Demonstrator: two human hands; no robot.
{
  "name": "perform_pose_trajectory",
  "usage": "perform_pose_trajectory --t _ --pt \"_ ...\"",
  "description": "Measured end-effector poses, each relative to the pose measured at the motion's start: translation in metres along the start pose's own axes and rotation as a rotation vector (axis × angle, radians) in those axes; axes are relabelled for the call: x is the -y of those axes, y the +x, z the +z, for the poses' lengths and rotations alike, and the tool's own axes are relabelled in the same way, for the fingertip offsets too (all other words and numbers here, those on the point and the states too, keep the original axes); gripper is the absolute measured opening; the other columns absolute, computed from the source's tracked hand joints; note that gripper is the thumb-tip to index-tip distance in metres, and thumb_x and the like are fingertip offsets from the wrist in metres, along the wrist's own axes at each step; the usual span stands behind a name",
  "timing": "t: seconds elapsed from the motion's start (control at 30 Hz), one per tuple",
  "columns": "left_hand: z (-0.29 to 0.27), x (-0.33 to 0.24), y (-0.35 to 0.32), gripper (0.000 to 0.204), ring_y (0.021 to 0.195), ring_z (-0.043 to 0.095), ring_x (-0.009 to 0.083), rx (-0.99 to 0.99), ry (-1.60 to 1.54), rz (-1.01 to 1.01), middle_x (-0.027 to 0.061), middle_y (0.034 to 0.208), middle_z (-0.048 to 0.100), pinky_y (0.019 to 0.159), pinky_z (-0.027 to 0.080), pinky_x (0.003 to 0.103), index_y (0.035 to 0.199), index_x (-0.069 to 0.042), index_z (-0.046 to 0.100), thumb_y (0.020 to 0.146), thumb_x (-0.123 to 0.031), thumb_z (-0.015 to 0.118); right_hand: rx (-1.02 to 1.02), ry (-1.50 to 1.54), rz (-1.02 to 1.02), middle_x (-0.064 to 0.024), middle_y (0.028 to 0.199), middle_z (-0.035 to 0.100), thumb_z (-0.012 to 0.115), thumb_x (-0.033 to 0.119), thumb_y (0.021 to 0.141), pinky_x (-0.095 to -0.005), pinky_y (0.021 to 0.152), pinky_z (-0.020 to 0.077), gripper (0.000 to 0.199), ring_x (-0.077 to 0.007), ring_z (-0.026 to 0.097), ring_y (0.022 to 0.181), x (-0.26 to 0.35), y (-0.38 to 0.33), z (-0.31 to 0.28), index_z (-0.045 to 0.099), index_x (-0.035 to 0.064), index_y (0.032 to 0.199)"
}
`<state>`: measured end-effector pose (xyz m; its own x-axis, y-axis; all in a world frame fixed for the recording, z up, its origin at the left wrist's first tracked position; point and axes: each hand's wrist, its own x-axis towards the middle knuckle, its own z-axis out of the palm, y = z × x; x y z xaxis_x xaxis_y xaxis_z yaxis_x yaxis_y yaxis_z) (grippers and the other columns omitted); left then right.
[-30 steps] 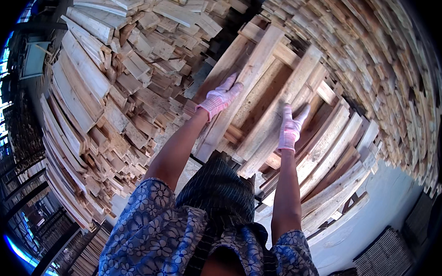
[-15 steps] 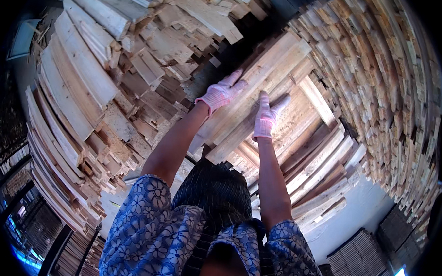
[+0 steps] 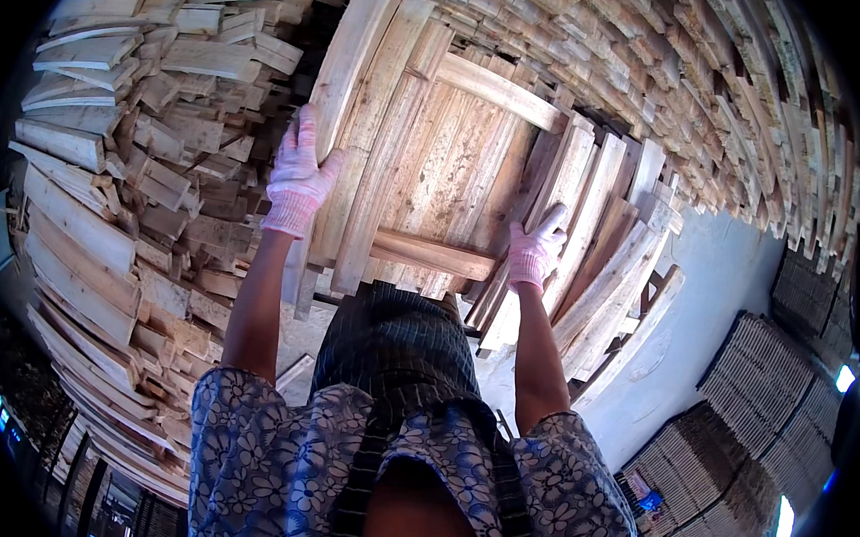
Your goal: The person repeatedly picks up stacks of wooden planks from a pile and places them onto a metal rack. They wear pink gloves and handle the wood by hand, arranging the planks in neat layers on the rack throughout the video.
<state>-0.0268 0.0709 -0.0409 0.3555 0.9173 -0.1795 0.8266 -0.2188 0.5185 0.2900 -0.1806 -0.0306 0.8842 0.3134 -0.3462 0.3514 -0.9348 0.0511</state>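
Pale floor (image 3: 708, 281) at right, white light (image 3: 781, 531) near lower-right rim

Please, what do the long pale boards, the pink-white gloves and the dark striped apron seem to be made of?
Long pale boards: wood, apparently unvarnished, showing grain.
Pink-white gloves: probably knitted, matte fabric, with ribbed cuffs.
Dark striped apron: seemingly matte cloth, hanging in soft folds; fibre unclear.
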Motion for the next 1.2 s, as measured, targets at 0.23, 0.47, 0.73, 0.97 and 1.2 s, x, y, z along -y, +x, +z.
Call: perform_pose_trajectory --t 0.23,0.47,0.73,0.97,1.2 --pt "-0.081 0.007 -0.031 0.084 0.126 0.054 0.0252 0.088 -0.365 -0.39 0.013 0.136 0.059 0.108 0.042 0.036 0.16 -0.021 0.033 0.088 -0.033 0.076 -0.016 0.465 -0.148 -0.0291 0.141 0.04 0.077 0.026 0.08 -0.0509 0.106 0.0453 0.108 -0.0463 0.051 0.127 0.008 -0.015 -0.02 0.008 0.0206 0.162" --pt "-0.152 -0.013 -0.006 0.087 0.121 0.056 0.0231 0.527 -0.43 -0.461 0.0163 0.14 0.057 0.104 0.044 0.034 0.157 -0.01 0.036 0.088 -0.051 0.07 0.227 0.453 -0.143 -0.0352 0.145 0.037 0.074 0.041 0.083 -0.0507 0.108 0.0436 0.11 -0.0514 0.049 0.129 0.11 -0.018 -0.009 0.001 0.0211 0.163" --pt "-0.144 -0.001 -0.011 0.085 0.063 0.058 0.009 0.56 -0.627 -0.663 0.0012 0.089 0.062 0.052 0.051 0.027 0.159 -0.021 0.034 0.087 -0.033 0.078 0.141 0.426 -0.187 -0.0381 0.142 0.039 0.06 0.046 0.096 -0.0538 0.101 0.0471 0.09 -0.0529 0.054 0.122 0.139 -0.029 0.006 0.007 0.0187 0.163" --pt "-0.096 0.08 0.016 0.031 0.06 0.06 0.0132 1.034 -1.297 -0.795 0.0022 0.08 0.063 0.051 0.05 0.028 0.115 -0.01 0.062 0.094 -0.031 0.071 0.212 0.475 -0.239 -0.0356 0.134 0.043 0.062 0.041 0.096 -0.0518 0.096 0.0497 0.089 -0.0508 0.058 0.115 0.203 -0.064 0.003 0.009 0.0174 0.163" --pt "-0.083 0.047 0.031 0.03 0.064 0.064 0.0211 0.873 -0.821 -0.849 0.0054 0.079 0.066 0.061 0.053 0.038 0.1 -0.012 0.066 0.09 -0.039 0.074 0.166 0.589 -0.373 -0.0356 0.131 0.044 0.061 0.035 0.096 -0.0505 0.098 0.0482 0.089 -0.0506 0.056 0.116 0.212 -0.068 0.021 0.006 0.0098 0.162"
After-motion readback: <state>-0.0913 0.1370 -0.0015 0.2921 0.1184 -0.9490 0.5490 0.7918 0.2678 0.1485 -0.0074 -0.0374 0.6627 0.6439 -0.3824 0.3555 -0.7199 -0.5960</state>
